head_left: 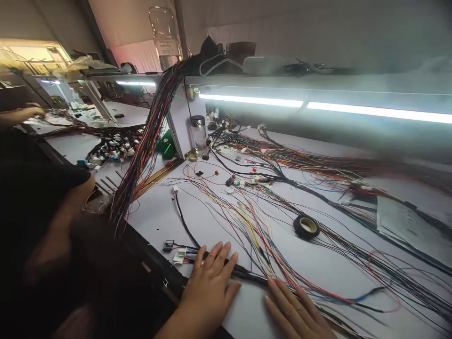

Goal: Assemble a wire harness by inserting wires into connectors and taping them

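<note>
My left hand (211, 281) lies flat with its fingers stretched across a black-taped wire harness (252, 278) near the front edge of the table. Just past its fingertips, a white connector (180, 255) and a black connector (168, 245) end two branches of the harness. A third, black-sleeved branch (183, 219) runs away to a small white plug (175, 189). My right hand (296, 308) rests, fingers extended, at the same harness farther right, beside loose red and blue wires (310, 285). Neither hand grips anything visible.
A roll of black tape (306, 228) lies right of centre. More wire bundles (328, 200) cross the table toward papers (413, 230). A glass jar (199, 136) stands by the shelf post. Wires hang in a thick bunch (148, 136) at left, near a person in dark clothing (42, 197).
</note>
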The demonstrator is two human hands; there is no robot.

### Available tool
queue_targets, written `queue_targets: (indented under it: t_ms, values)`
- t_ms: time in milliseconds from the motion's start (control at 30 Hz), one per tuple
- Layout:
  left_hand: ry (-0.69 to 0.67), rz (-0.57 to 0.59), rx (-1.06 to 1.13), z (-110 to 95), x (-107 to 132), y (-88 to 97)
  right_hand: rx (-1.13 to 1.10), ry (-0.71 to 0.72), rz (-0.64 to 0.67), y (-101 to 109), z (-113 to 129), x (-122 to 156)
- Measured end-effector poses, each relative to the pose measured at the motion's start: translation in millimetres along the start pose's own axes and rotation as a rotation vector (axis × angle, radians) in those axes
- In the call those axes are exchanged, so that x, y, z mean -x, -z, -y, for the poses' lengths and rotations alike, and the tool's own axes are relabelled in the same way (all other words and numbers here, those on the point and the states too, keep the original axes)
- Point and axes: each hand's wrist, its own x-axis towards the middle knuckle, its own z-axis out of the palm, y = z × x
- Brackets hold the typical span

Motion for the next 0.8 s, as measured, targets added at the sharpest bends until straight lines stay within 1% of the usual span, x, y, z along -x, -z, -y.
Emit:
queue_targets:
  t_ms: [67, 167, 267, 300, 367, 433, 467, 500, 567, 633, 700, 733, 800]
  values:
    - [-0.017, -0.013, -0.014, 2, 1, -1.6, 0.011, -0.015, 0.018, 4, 3, -2]
    - [-0.061, -0.019, -0.033, 5, 3, -1.1, 0.020, -0.034, -0.006, 9, 7, -3]
    - [-0.106, -0.012, -0.039, 6, 4, 5.0, -0.025, -0.047, -0.033, 15, -1, -5]
    - [-0.125, -0.006, -0.037, 5, 4, 8.4, -0.046, -0.083, -0.027, 16, -7, -6]
    - [-0.151, -0.012, -0.031, 6, -1, 16.9, -0.064, -0.213, -0.003, 18, -22, -11]
    - [-0.130, -0.051, -0.034, 11, -9, 26.5, -0.042, -0.341, 0.007, 14, -36, -16]
    - [-0.091, -0.082, -0.040, 17, -15, 31.1, -0.022, -0.369, 0.011, 10, -42, -17]
    - [-0.035, -0.112, -0.048, 25, -21, 35.2, 0.001, -0.363, 0.017, 3, -46, -17]
    - [0.105, -0.146, -0.060, 47, -32, 40.8, 0.054, -0.290, 0.035, -12, -51, -15]
    - [0.207, -0.103, -0.045, 72, -39, 41.2, 0.111, -0.205, 0.039, -26, -53, -11]
    - [0.251, -0.016, 0.000, 92, -42, 36.6, 0.149, -0.157, 0.010, -36, -55, -7]
    - [0.257, 0.012, 0.019, 99, -41, 33.2, 0.158, -0.147, -0.013, -38, -56, -6]
    - [0.256, 0.022, 0.038, 105, -40, 26.5, 0.159, -0.125, -0.058, -42, -58, -5]
